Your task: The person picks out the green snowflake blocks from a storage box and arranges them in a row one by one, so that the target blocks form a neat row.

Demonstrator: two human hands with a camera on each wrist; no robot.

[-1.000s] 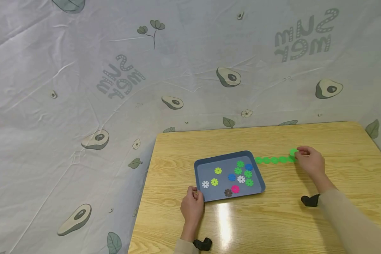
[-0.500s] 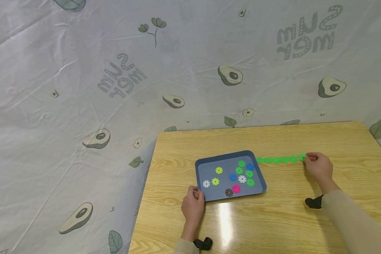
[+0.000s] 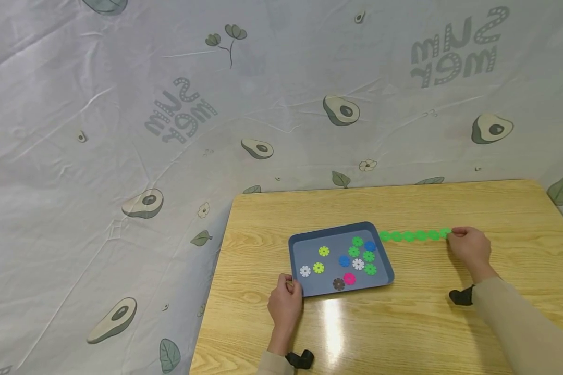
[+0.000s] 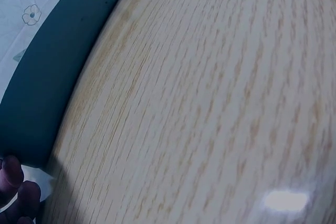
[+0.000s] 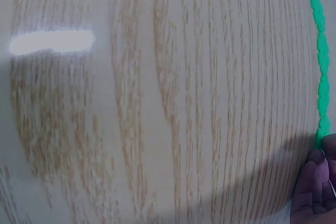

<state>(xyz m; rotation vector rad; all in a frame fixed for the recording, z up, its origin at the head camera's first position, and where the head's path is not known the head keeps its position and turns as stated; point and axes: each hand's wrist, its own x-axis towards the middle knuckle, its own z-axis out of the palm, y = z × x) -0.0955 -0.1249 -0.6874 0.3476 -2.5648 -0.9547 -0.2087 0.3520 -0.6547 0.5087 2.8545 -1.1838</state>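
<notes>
A straight row of green notched plastic discs [image 3: 408,236] lies on the wooden table, running rightward from the tray's right rim. At the row's right end my right hand [image 3: 470,250] pinches the last green disc [image 3: 444,233], which lines up with the others. In the right wrist view, thumb and fingertips meet at the end of the green row [image 5: 323,95]. My left hand [image 3: 285,304] grips the near-left corner of the blue-grey tray [image 3: 328,232]. The left wrist view catches the tray's side wall [image 4: 52,66] with fingertips against its corner.
Inside the tray lie loose notched discs: several green ones [image 3: 370,269], two yellow, two blue, two white, one pink [image 3: 349,278] and one brown [image 3: 339,284]. A patterned cloth [image 3: 281,104] hangs behind and left of the wooden table [image 3: 403,323].
My right hand has moved right and slightly down, bringing a green disc from above the row's end to lie in line with it. The left hand stays on the tray.
</notes>
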